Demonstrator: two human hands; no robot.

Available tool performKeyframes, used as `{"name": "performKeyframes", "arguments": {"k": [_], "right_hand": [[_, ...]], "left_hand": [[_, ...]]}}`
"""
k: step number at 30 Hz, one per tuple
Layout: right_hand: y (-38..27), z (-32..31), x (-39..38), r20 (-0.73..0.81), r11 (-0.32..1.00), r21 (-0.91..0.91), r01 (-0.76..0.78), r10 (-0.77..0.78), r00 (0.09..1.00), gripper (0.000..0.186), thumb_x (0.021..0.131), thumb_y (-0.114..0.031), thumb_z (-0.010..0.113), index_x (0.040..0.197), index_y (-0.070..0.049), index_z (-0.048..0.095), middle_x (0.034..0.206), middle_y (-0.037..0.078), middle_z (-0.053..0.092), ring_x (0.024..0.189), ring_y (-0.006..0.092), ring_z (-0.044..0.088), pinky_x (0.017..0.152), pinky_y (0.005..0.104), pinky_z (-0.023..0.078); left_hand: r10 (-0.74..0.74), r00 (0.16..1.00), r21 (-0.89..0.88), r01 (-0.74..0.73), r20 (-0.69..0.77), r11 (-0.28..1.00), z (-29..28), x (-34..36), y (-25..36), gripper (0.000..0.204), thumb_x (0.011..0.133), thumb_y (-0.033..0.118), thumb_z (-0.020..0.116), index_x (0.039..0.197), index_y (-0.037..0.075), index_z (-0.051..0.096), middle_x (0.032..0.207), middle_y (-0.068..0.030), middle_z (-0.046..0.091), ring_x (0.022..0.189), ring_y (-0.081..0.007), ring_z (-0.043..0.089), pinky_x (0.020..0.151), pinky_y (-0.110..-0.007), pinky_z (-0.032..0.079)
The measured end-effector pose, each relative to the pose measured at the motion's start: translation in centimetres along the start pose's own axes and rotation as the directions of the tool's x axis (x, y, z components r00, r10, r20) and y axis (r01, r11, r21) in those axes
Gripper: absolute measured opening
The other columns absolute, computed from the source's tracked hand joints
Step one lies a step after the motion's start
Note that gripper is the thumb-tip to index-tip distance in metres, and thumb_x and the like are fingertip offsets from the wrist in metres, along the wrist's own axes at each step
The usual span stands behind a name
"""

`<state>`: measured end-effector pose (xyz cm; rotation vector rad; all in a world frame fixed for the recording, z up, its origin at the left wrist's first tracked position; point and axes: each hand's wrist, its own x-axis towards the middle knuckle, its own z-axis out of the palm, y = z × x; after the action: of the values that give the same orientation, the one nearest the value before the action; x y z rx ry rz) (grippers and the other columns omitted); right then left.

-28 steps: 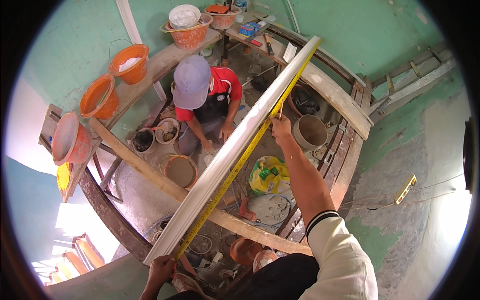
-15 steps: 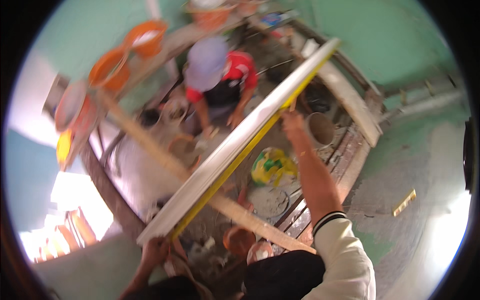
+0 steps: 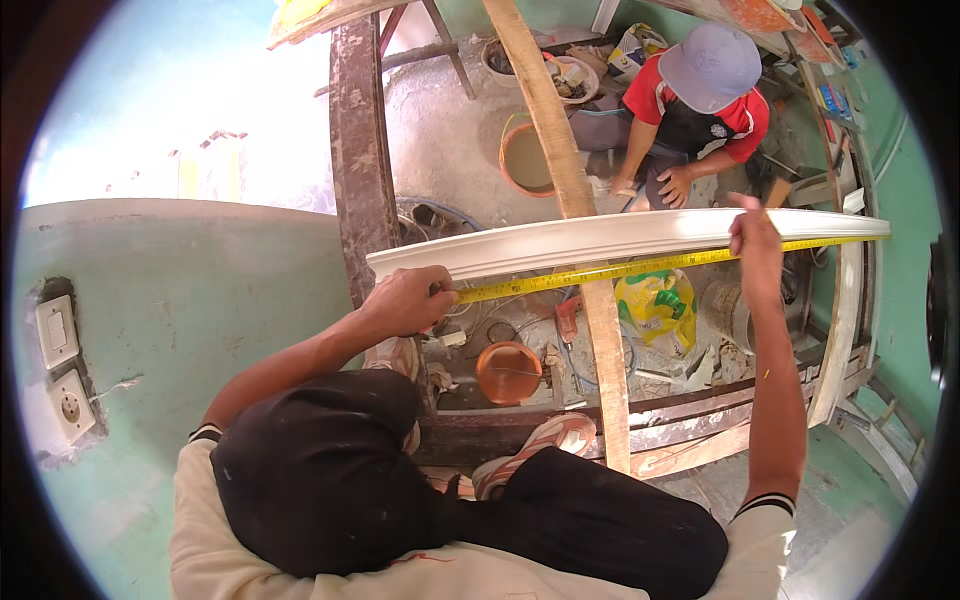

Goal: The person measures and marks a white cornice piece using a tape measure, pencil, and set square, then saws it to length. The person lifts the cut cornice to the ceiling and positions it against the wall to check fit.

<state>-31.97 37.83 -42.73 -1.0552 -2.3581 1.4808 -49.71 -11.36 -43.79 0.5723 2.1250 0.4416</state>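
A long white moulding (image 3: pixel 560 240) with a ridged profile lies across in front of me. Along its near edge runs a yellow tape measure (image 3: pixel 650 265), its blade drawn out nearly to the moulding's right end. My left hand (image 3: pixel 410 300) is closed on the tape at the left, its knuckles against the moulding. Farther right, my right hand (image 3: pixel 757 250) is closed at the tape and the moulding's near edge, one finger reaching up over the white face. Its grip is partly hidden and slightly blurred.
A rough wooden plank (image 3: pixel 545 120) passes beneath the moulding. Below, a person in a grey hat (image 3: pixel 712 68) crouches beside buckets. An orange bucket (image 3: pixel 508 373), a red power drill (image 3: pixel 568 318) and a yellow-green bag (image 3: pixel 657 312) are on the floor. Wall sockets (image 3: pixel 70 405) are at left.
My view has turned, so the moulding that ran diagonally now lies nearly level. Both hands remain at the moulding and tape, and the crouching person now appears at the upper right.
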Motion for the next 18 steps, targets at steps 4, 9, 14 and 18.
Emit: {"name": "performKeyframes", "arguments": {"k": [4,9,14,18], "right_hand": [[-5.4,7.5,-2.2,0.517,0.849,-0.488,0.204,0.093,0.851,0.041,0.1,-0.039,0.066,0.131,-0.012,0.07,0.104,0.017,0.074,0.096,0.0263,0.07,0.088,0.0369,0.052],[-4.1,11.6,-3.4,0.654,0.743,-0.51,0.434,0.007,0.757,0.051,0.085,-0.034,0.081,0.129,-0.012,0.07,0.097,0.016,0.073,0.082,0.0306,0.068,0.078,0.0407,0.052],[-3.6,12.6,-3.5,0.617,0.788,-0.458,0.411,-0.051,0.785,0.05,0.082,-0.031,0.082,0.126,-0.009,0.07,0.092,0.015,0.071,0.078,0.0287,0.065,0.075,0.0404,0.051],[-3.9,13.1,-3.1,0.62,0.805,-0.418,0.422,-0.087,0.78,0.05,0.081,-0.027,0.084,0.126,-0.008,0.072,0.081,0.012,0.062,0.07,0.0223,0.057,0.069,0.0369,0.047]], "left_hand": [[-0.034,0.999,-0.003,0.034,0.031,0.999,-0.4,0.2,0.2,0.029,0.092,0.035,0.066,0.102,0.009,0.073,0.08,-0.0112,0.074,0.079,-0.0265,0.074,0.077,-0.043,0.056],[-0.02,1.0,-0.045,0.02,0.005,0.999,-1.3,-0.9,-1.7,0.029,0.091,0.035,0.066,0.1,0.008,0.074,0.074,-0.0077,0.073,0.072,-0.0238,0.074,0.077,-0.041,0.057],[-0.024,1.0,0.006,0.024,0.01,1.0,-3.3,-2.4,-5.6,0.028,0.09,0.033,0.067,0.1,0.008,0.074,0.083,-0.0113,0.075,0.083,-0.0292,0.074,0.08,-0.043,0.056],[-0.025,1.0,-0.011,0.025,-0.012,1.0,-4.6,-3.1,-8.3,0.027,0.088,0.032,0.068,0.098,0.008,0.075,0.09,-0.0139,0.075,0.09,-0.033,0.073,0.081,-0.044,0.055]]}}
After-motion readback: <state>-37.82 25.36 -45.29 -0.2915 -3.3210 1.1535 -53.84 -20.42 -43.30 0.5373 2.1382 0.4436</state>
